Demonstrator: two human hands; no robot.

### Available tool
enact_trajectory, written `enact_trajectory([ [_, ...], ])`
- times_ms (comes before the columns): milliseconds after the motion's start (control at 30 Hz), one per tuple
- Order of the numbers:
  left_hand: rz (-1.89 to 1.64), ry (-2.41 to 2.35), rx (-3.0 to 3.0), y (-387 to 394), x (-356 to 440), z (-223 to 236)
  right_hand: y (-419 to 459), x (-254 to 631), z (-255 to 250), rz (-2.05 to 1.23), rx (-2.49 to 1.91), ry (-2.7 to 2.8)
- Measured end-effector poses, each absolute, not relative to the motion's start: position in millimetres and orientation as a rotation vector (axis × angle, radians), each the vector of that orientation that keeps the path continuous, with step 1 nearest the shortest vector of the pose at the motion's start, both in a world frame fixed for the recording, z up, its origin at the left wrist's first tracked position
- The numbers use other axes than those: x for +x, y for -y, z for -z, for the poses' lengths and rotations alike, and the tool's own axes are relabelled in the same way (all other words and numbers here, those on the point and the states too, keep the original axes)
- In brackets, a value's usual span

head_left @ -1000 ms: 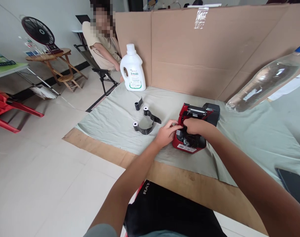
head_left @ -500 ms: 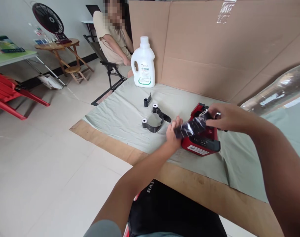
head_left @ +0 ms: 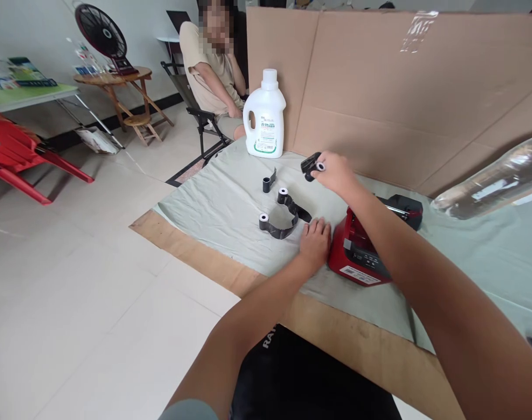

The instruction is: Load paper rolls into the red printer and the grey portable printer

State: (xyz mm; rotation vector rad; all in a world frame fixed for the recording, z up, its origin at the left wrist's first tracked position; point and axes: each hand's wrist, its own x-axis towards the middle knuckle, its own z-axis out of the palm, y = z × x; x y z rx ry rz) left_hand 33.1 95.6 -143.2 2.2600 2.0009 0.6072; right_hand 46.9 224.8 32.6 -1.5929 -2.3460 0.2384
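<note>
My right hand [head_left: 336, 172] grips a black ribbon roll [head_left: 310, 167] with a white core, held up over the cloth. Beside the red and black machine [head_left: 357, 259], which looks like a label printer with its lid raised, my left hand [head_left: 316, 239] lies on the cloth, fingers extended and holding nothing. Part of the machine is hidden behind my right forearm. Left of my hands, a black ribbon [head_left: 283, 233] curves on the cloth between two small white-cored rolls. Behind it stands a small black roll [head_left: 266, 185] with a loose end sticking up.
A white jug-shaped bottle [head_left: 266, 119] stands at the back, before a cardboard wall [head_left: 371, 87]. A clear plastic-wrapped bundle [head_left: 489, 181] lies at the right. Beyond the table a person [head_left: 213, 81] sits in a chair. The wooden table edge [head_left: 182, 245] runs along the front.
My right hand has moved left and away from the machine, carrying the black ribbon roll. My left hand no longer touches the ribbon and rests on the cloth. The view has shifted slightly.
</note>
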Motion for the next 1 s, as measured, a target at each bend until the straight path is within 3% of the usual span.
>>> enact_trajectory([
  [233,-0.558,-1.876,2.248,-98,31,141,-235,21,19,-0.180,-1.838,2.776],
  [400,-0.550,-1.881,2.250,-97,32,142,-233,25,11,-0.143,-1.808,2.793],
  [500,-0.574,-1.873,2.235,-99,33,145,-227,16,3,-0.075,-1.574,2.756],
  [600,-0.609,-1.867,2.199,-102,33,148,-219,-3,7,-0.262,-1.356,2.872],
  [867,-0.745,-1.802,2.176,-102,26,142,-207,11,9,-0.535,-1.330,2.701],
  [1000,-0.886,-1.780,2.068,-103,24,136,-172,78,-24,-1.041,-1.269,2.160],
])
